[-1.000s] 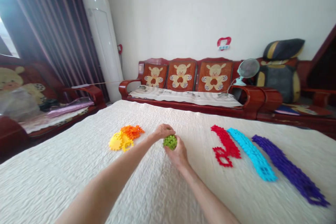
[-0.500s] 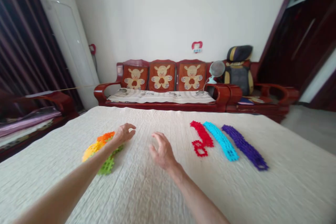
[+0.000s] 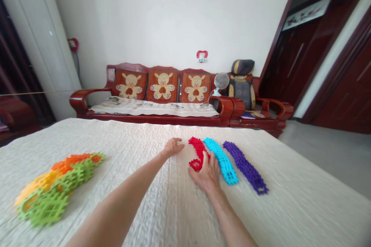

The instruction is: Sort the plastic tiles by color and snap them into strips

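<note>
A row of red interlocking plastic building pieces [image 3: 197, 144] lies on the cloth-covered table, with a red square ring piece [image 3: 196, 164] at its near end. My right hand [image 3: 207, 171] is at that near end, thumb and fingers apart around the red pieces; its fingertips appear to touch them. Just left of the red row, my left hand [image 3: 174, 146] hovers low with fingers stretched out and nothing in them. Right of the red row lie a light blue row [image 3: 222, 160] and a purple row [image 3: 245, 166] of similar pieces.
At the table's left lie green pieces [image 3: 48, 204], yellow pieces [image 3: 40, 183] and orange pieces [image 3: 71, 162], bunched together. Beyond the pale tablecloth [image 3: 139, 135] stands a wooden sofa [image 3: 84, 98] with bear cushions [image 3: 162, 85]. A small fan [image 3: 222, 81] stands near its right arm.
The view has turned right. Both hands have moved right, from the middle of the table to the red pieces. My left hand has left the orange, yellow and green pieces behind.
</note>
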{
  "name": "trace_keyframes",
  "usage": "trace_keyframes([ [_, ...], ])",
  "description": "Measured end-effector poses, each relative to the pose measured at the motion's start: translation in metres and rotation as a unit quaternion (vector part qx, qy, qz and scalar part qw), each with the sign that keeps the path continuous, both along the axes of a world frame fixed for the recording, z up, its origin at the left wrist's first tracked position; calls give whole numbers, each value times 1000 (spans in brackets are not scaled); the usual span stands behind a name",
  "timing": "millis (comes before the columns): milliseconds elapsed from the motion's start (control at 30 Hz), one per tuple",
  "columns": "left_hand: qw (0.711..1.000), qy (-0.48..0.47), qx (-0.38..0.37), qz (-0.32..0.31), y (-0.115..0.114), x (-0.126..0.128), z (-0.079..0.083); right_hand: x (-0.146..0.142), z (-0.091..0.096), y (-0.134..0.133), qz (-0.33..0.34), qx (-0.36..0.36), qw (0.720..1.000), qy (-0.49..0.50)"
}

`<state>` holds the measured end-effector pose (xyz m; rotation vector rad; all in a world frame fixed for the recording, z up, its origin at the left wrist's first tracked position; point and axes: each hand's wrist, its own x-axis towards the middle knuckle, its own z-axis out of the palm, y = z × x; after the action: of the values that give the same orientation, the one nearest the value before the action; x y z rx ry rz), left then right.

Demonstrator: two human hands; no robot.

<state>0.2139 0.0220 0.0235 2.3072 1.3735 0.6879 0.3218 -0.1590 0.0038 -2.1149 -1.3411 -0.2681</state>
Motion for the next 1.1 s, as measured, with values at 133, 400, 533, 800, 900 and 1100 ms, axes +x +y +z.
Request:
trace_keyframes([
  [133, 999, -32, -2, -23, 12, 55, 2, 1, 0, 2, -30, 18, 999, 2],
  [400, 987, -73, -68, -125, 5, 112, 3, -2, 2, -1, -16, 53, 998, 30],
  [533, 972, -88, -118, -184, -6, 108, 5, -1, 3, 0, -23, 67, 996, 46],
  [800, 953, -134, -194, -189, -38, 88, 13, -1, 1, -2, 31, 127, 987, 92],
  [900, 952, -144, -211, -171, -52, 78, 18, -6, 0, -3, 69, 170, 978, 97],
  [1100, 947, -165, -237, -143, -85, 35, 26, -15, 1, -8, 89, 161, 978, 100],
])
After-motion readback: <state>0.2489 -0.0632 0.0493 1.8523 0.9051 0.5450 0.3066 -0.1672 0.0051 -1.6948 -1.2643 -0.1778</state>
